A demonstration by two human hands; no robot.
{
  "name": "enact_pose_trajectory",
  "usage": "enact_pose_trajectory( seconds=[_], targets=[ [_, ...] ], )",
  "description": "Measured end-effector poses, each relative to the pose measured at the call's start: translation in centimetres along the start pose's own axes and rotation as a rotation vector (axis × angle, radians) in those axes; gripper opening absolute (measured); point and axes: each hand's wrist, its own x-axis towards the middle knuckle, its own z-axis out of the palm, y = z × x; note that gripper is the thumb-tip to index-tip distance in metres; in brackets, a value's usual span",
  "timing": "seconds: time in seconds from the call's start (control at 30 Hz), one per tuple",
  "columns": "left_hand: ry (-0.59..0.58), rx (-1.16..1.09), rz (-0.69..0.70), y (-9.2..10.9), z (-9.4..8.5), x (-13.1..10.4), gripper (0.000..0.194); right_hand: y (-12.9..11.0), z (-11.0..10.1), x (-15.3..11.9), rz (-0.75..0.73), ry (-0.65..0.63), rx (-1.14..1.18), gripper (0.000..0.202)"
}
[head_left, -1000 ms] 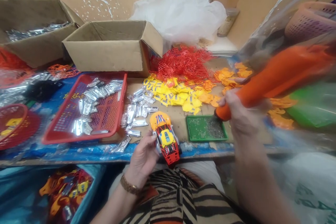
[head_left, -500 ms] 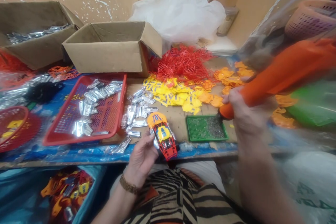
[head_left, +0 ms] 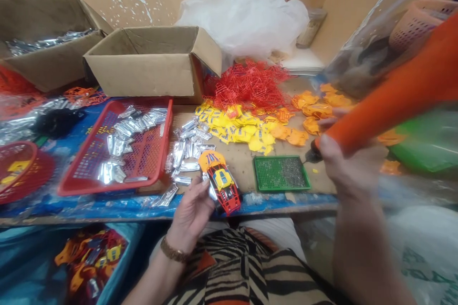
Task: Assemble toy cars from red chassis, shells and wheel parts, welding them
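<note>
Red mesh tray [head_left: 150,167] left of centre on the bench, silver foil pieces [head_left: 125,133] in it and more spilled just right of it. Behind the tray, two open cardboard boxes [head_left: 153,64]. Right of the tray: yellow parts [head_left: 236,128], red frame pile [head_left: 250,86], orange parts [head_left: 322,105]. White plastic bag [head_left: 246,19] behind those.
</note>
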Motion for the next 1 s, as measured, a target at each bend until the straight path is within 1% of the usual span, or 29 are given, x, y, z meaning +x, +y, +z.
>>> enact_pose_trajectory(
  seconds=[0.07, 0.1, 0.17, 0.2, 0.3, 0.33, 0.4, 0.43, 0.5, 0.63, 0.73, 0.87, 0.93, 1.0],
  targets=[
    [-0.007, 0.036, 0.032, 0.0, 0.0, -0.1, 0.033, 0.8, -1.0, -1.0, 0.119, -0.041, -0.131, 0.034],
    [-0.015, 0.058, 0.048, -0.1, 0.0, -0.1, 0.035, 1.0, -1.4, -1.8, 0.152, -0.043, -0.172, 0.032],
    [-0.032, 0.106, 0.064, -0.2, 0.1, -0.2, 0.038, 0.9, -1.7, -3.6, 0.144, -0.065, -0.175, 0.019],
    [-0.042, 0.132, 0.068, -0.3, 0.2, -0.2, 0.039, 0.6, -1.6, -4.6, 0.123, -0.105, -0.152, 0.017],
    [-0.059, 0.193, 0.089, -0.8, 0.5, -0.4, 0.041, -0.8, 0.0, -7.7, 0.079, -0.375, -0.028, 0.011],
    [-0.065, 0.208, 0.096, -1.0, 0.7, -0.5, 0.042, -1.3, 0.8, -8.5, 0.066, -0.489, -0.005, 0.021],
    [-0.069, 0.233, 0.109, -1.3, 0.9, -0.7, 0.043, -2.0, 2.5, -9.8, 0.049, -0.646, 0.012, 0.044],
    [-0.072, 0.244, 0.114, -1.4, 1.0, -0.8, 0.042, -2.2, 3.2, -10.2, 0.047, -0.701, 0.015, 0.05],
    [-0.076, 0.264, 0.121, -1.5, 1.0, -1.2, 0.04, -2.4, 4.2, -10.6, 0.059, -0.766, 0.023, 0.051],
    [-0.104, 0.277, 0.137, -1.3, 1.1, -1.9, 0.044, -2.6, 4.6, -10.1, 0.055, -0.828, 0.094, 0.036],
    [-0.139, 0.268, 0.159, -1.0, 1.0, -2.4, 0.04, -3.2, 4.5, -9.5, 0.056, -0.855, 0.179, 0.03],
    [-0.151, 0.209, 0.111, -1.0, 0.6, -3.3, 0.031, -4.0, 4.6, -9.6, 0.095, -0.82, 0.224, 0.024],
    [-0.127, 0.191, 0.136, -0.8, 0.2, -3.6, 0.031, -3.7, 4.7, -10.0, 0.103, -0.8, 0.226, 0.022],
    [-0.078, 0.188, 0.172, -0.3, -0.7, -3.6, 0.032, -2.8, 4.7, -10.1, 0.104, -0.754, 0.228, 0.024]
  ],
)
